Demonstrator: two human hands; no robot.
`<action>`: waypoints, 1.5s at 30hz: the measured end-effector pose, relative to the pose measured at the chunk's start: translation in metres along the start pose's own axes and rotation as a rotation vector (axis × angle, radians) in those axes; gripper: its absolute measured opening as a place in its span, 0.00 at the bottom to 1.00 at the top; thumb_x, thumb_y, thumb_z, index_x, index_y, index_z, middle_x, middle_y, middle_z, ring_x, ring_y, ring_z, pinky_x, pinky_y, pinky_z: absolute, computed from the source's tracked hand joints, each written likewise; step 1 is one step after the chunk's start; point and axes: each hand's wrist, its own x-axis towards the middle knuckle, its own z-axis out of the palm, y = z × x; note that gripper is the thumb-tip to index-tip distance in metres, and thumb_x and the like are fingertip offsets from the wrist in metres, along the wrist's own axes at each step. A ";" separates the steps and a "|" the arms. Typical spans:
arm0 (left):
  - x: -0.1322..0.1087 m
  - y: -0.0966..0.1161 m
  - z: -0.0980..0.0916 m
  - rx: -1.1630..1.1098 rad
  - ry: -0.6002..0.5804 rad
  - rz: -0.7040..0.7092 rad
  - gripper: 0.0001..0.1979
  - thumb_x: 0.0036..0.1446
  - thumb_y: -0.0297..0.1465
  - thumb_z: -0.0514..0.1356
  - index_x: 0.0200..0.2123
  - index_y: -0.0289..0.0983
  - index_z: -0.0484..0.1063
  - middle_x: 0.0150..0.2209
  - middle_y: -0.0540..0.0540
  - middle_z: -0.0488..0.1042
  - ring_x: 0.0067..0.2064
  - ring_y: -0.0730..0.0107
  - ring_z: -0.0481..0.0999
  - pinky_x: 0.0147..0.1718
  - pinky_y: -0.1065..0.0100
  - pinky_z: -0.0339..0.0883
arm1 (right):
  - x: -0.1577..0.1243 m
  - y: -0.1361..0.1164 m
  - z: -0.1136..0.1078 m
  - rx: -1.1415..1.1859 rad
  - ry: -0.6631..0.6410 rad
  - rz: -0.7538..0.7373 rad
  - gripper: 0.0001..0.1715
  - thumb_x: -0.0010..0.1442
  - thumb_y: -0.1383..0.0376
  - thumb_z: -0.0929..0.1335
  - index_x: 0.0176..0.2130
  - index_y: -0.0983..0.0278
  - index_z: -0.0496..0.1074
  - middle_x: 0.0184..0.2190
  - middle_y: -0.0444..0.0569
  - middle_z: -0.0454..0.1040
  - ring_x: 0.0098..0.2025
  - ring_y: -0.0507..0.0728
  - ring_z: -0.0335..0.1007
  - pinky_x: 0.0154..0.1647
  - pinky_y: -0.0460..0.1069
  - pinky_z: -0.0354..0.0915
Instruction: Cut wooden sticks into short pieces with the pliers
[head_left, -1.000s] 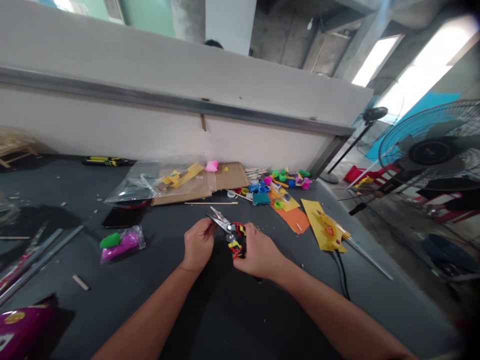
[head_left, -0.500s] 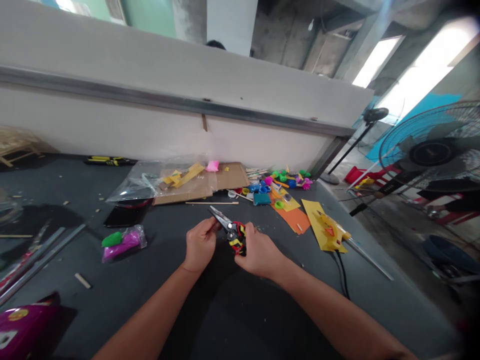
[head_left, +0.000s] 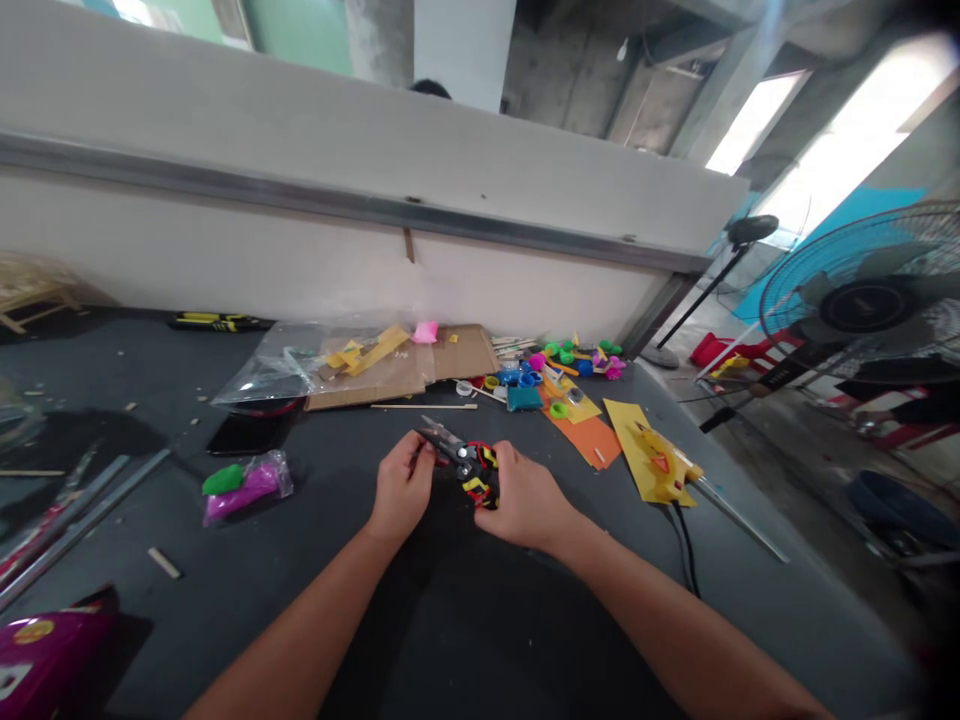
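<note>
A pair of metal snips point(head_left: 459, 458) with red, yellow and black handles is held above the dark table, between my two hands. My left hand point(head_left: 401, 490) grips the steel jaw end from the left. My right hand point(head_left: 525, 500) wraps the coloured handles point(head_left: 480, 478), with the fingers hiding part of them. The blade tips point up and left, towards a thin wooden stick point(head_left: 424, 406) lying on the table.
Beyond my hands lie a cardboard sheet point(head_left: 390, 365) with yellow pieces, a plastic bag point(head_left: 262, 375), and several small coloured parts point(head_left: 540, 370). Orange and yellow sheets point(head_left: 649, 450) lie to the right. A packet of green and pink clay point(head_left: 244, 485) lies left. A standing fan point(head_left: 862, 300) is beyond the table's right edge.
My hands have drawn slightly closer together. The snips have turned, with the blades lying lower and more level and their jaws less widely parted.
</note>
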 end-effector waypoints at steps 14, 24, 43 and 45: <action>-0.003 0.003 -0.006 0.164 0.047 0.031 0.10 0.56 0.31 0.52 0.27 0.35 0.69 0.22 0.51 0.71 0.24 0.74 0.70 0.25 0.75 0.62 | 0.000 0.000 -0.001 -0.147 0.018 -0.007 0.26 0.47 0.56 0.67 0.42 0.65 0.56 0.37 0.54 0.67 0.37 0.61 0.67 0.35 0.52 0.61; -0.001 0.003 -0.004 0.099 0.083 0.011 0.09 0.55 0.33 0.55 0.34 0.35 0.72 0.24 0.50 0.72 0.25 0.75 0.71 0.26 0.75 0.65 | 0.003 0.007 0.001 0.023 -0.050 0.075 0.22 0.48 0.59 0.65 0.41 0.63 0.53 0.31 0.49 0.70 0.30 0.59 0.69 0.27 0.48 0.55; 0.004 -0.009 -0.006 0.193 0.136 0.060 0.08 0.54 0.31 0.54 0.33 0.37 0.73 0.29 0.50 0.75 0.31 0.73 0.72 0.33 0.73 0.65 | -0.002 -0.003 0.000 -0.007 -0.028 0.049 0.26 0.44 0.57 0.66 0.41 0.64 0.55 0.33 0.51 0.69 0.34 0.60 0.68 0.31 0.50 0.58; 0.005 -0.008 -0.006 0.192 0.137 0.068 0.08 0.54 0.30 0.55 0.33 0.37 0.73 0.31 0.50 0.75 0.32 0.73 0.72 0.33 0.73 0.65 | -0.003 -0.004 0.000 0.008 -0.045 0.053 0.26 0.44 0.56 0.66 0.41 0.64 0.55 0.33 0.51 0.69 0.34 0.60 0.69 0.30 0.49 0.57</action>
